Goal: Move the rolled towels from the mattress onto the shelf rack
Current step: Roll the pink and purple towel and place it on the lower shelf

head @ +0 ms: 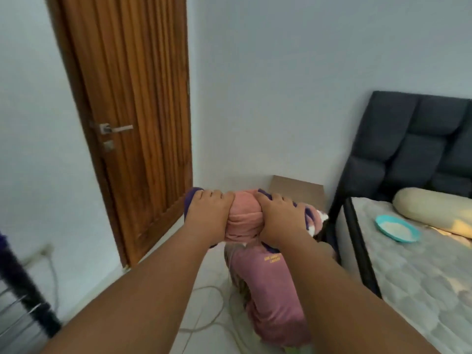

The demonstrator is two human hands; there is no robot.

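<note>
The rolled towels, mid-frame, are clamped by both hands' closed fingers; squeeze evenly carrying toward the lower-left shelf rack.

Both hands gripping rolled towels above floor.

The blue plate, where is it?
In the head view, the blue plate lies on the mattress at the right, just beside the long cream pillow.
</note>
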